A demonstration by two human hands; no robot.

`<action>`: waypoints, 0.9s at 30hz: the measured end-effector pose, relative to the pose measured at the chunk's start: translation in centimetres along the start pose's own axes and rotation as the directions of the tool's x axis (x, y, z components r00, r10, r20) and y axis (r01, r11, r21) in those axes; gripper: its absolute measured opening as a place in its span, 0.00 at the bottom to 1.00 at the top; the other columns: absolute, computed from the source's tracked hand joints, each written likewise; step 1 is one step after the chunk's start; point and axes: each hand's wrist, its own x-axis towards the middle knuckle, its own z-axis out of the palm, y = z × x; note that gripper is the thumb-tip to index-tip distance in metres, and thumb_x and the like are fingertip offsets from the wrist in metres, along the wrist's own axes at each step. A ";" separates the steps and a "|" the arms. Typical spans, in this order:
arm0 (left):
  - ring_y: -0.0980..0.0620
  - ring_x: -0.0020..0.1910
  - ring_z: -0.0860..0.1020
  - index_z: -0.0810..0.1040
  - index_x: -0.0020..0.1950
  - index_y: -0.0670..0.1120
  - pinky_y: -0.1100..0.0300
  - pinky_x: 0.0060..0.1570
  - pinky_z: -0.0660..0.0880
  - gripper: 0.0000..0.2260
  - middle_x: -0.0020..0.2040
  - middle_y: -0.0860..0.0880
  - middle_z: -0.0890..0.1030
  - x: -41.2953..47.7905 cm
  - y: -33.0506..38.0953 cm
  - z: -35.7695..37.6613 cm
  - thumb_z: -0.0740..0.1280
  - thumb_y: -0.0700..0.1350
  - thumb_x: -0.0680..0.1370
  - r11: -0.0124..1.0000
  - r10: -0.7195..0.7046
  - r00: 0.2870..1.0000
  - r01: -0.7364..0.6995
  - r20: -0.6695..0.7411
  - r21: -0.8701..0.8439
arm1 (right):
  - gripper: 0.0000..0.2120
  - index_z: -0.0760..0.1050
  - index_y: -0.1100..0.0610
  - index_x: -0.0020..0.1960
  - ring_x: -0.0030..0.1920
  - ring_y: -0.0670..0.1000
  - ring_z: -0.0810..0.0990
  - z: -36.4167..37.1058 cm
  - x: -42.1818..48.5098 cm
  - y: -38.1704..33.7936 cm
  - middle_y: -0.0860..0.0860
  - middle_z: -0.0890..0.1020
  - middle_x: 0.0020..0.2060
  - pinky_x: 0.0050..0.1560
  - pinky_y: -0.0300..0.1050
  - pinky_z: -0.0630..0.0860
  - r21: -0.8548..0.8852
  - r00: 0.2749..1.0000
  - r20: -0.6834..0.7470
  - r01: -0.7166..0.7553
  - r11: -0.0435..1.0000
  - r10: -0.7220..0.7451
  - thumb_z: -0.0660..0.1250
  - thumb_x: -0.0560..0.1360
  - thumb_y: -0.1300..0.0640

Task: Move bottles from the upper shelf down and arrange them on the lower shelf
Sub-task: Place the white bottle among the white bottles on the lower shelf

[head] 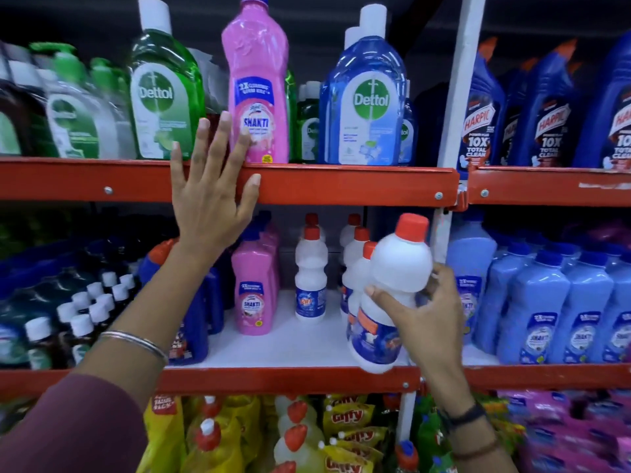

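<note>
My right hand (421,315) grips a white bottle with a red cap (392,288), tilted at the front of the lower shelf (290,378). Behind it on that shelf stand more white red-capped bottles (310,278) and a row of pink Shakti bottles (254,295). My left hand (211,192) is raised with fingers spread, in front of the upper shelf's red rail (341,186), its fingertips at the base of a tall pink Shakti bottle (257,83). That bottle stands between a green Dettol bottle (164,97) and a blue Dettol bottle (367,100).
A white upright post (454,107) divides the bays. Blue Harpic bottles (546,117) fill the upper right, pale blue Shakti bottles (546,302) the lower right. Small dark bottles with white caps (85,308) crowd the lower left. Yellow pouches and bottles (307,435) sit on the shelf below.
</note>
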 end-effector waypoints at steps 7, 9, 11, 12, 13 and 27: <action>0.46 0.77 0.58 0.59 0.77 0.52 0.44 0.74 0.51 0.24 0.77 0.49 0.62 0.0 -1.7 1.1 0.52 0.57 0.82 0.999 0.046 0.994 -0.043 -0.096 0.030 | 0.34 0.66 0.52 0.61 0.50 0.53 0.78 8.8 -1.0 0.5 0.49 0.79 0.51 0.47 0.50 0.77 -0.105 0.994 0.111 0.032 0.994 -0.021 0.77 0.61 0.46; 0.45 0.76 0.59 0.60 0.77 0.52 0.42 0.73 0.54 0.24 0.77 0.49 0.64 0.0 -1.7 1.3 0.53 0.57 0.81 0.998 0.056 0.991 -0.052 -0.124 0.029 | 0.34 0.66 0.53 0.62 0.52 0.56 0.79 10.6 -1.0 1.3 0.52 0.80 0.55 0.48 0.52 0.78 -0.134 0.994 0.101 0.045 0.990 -0.031 0.77 0.63 0.46; 0.44 0.76 0.61 0.61 0.77 0.52 0.41 0.73 0.56 0.24 0.76 0.49 0.66 0.1 -1.8 1.5 0.53 0.57 0.81 0.998 0.065 0.987 -0.061 -0.143 0.034 | 0.34 0.66 0.56 0.63 0.55 0.59 0.79 12.0 -0.9 2.1 0.55 0.80 0.56 0.50 0.53 0.76 -0.148 0.996 0.091 0.041 0.988 -0.027 0.77 0.63 0.48; 0.44 0.76 0.61 0.62 0.76 0.52 0.41 0.72 0.57 0.24 0.76 0.49 0.66 0.1 -1.8 1.5 0.53 0.57 0.81 0.997 0.068 0.986 -0.063 -0.151 0.036 | 0.34 0.66 0.57 0.63 0.55 0.60 0.79 12.5 -0.8 2.5 0.56 0.80 0.57 0.50 0.53 0.76 -0.155 0.996 0.088 0.037 0.987 -0.024 0.77 0.64 0.49; 0.44 0.76 0.62 0.62 0.76 0.52 0.41 0.72 0.57 0.24 0.75 0.49 0.66 0.1 -1.8 1.6 0.53 0.57 0.81 0.997 0.070 0.985 -0.065 -0.158 0.037 | 0.34 0.65 0.58 0.63 0.55 0.61 0.79 12.9 -0.7 2.8 0.57 0.80 0.57 0.49 0.53 0.75 -0.164 0.996 0.087 0.032 0.986 -0.018 0.77 0.64 0.49; 0.44 0.76 0.60 0.61 0.77 0.52 0.42 0.73 0.56 0.23 0.76 0.48 0.65 -0.1 -1.6 1.1 0.51 0.57 0.82 0.999 0.048 0.993 -0.049 -0.103 0.001 | 0.34 0.65 0.58 0.66 0.56 0.60 0.79 14.3 -1.4 5.0 0.57 0.80 0.58 0.42 0.48 0.73 -0.311 0.994 0.107 0.070 0.948 -0.038 0.71 0.68 0.42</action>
